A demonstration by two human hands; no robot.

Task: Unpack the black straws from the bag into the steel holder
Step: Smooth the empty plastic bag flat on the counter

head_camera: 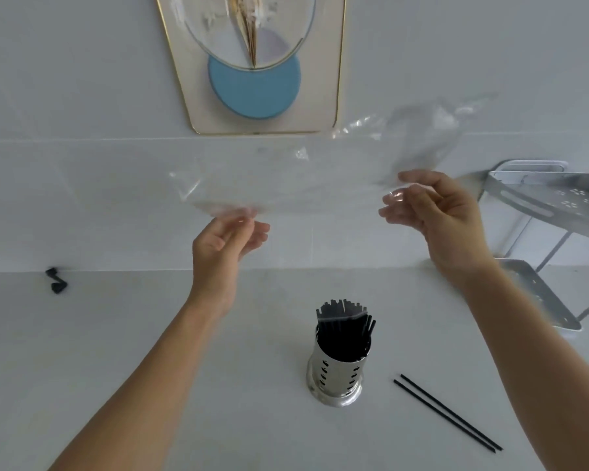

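Note:
A clear plastic bag [286,178], blurred and with nothing visible inside it, is stretched in the air above the counter. My left hand [225,239] pinches its left end and my right hand [436,212] pinches its right end. Below them a perforated steel holder [335,375] stands upright on the white counter, packed with black straws [344,331] that stick out of its top. Two more black straws [446,413] lie side by side on the counter to the right of the holder.
A metal corner shelf [551,205] with two tiers stands at the right against the white wall. A small black object [57,280] lies at the back left of the counter. A framed picture [255,62] with a blue disc hangs on the wall.

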